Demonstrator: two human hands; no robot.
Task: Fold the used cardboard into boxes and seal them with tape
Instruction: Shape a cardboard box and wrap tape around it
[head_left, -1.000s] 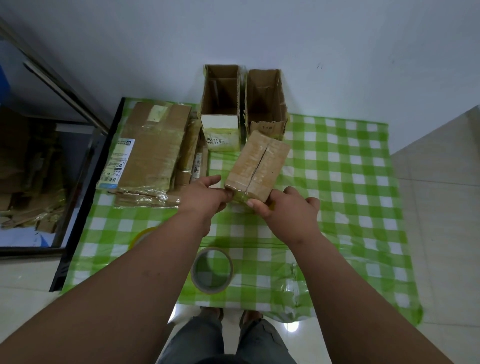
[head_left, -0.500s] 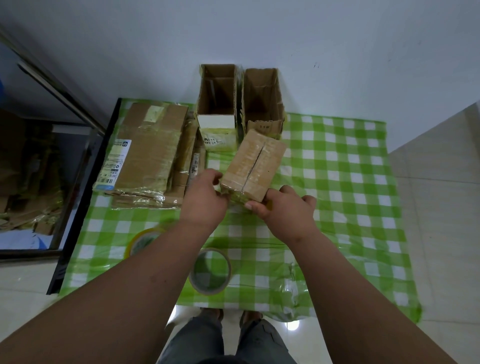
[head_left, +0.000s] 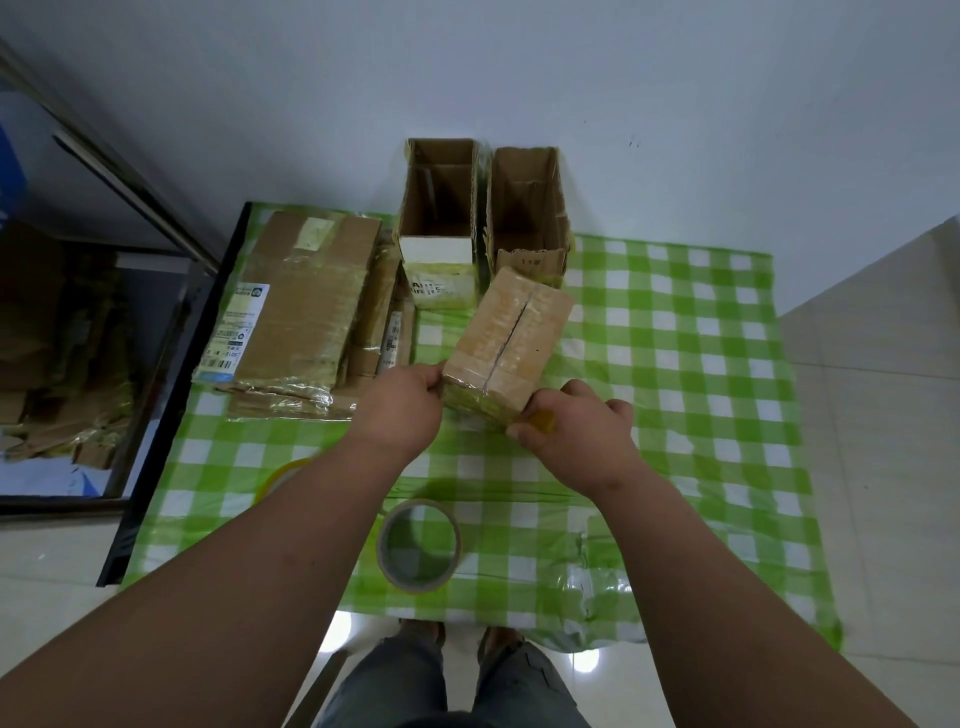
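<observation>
I hold a small closed cardboard box (head_left: 511, 338) tilted above the green checked cloth, its top flaps meeting in a centre seam. My left hand (head_left: 402, 410) grips its near left corner with curled fingers. My right hand (head_left: 571, 431) pinches the near right corner, and something yellowish shows at the fingertips. A roll of clear tape (head_left: 418, 545) lies on the cloth below my hands. Part of a yellow tape roll (head_left: 283, 475) shows behind my left forearm.
Two open cardboard boxes (head_left: 441, 208) (head_left: 527, 213) stand against the white wall. A stack of flattened cardboard (head_left: 306, 306) lies at the left on the checked cloth (head_left: 701, 364). A dark glass-fronted cabinet (head_left: 78, 338) stands at far left. Tiled floor lies to the right.
My left hand has closed tighter on the box's near left corner. My right hand has slid a little to the right along the near edge. The box has barely moved.
</observation>
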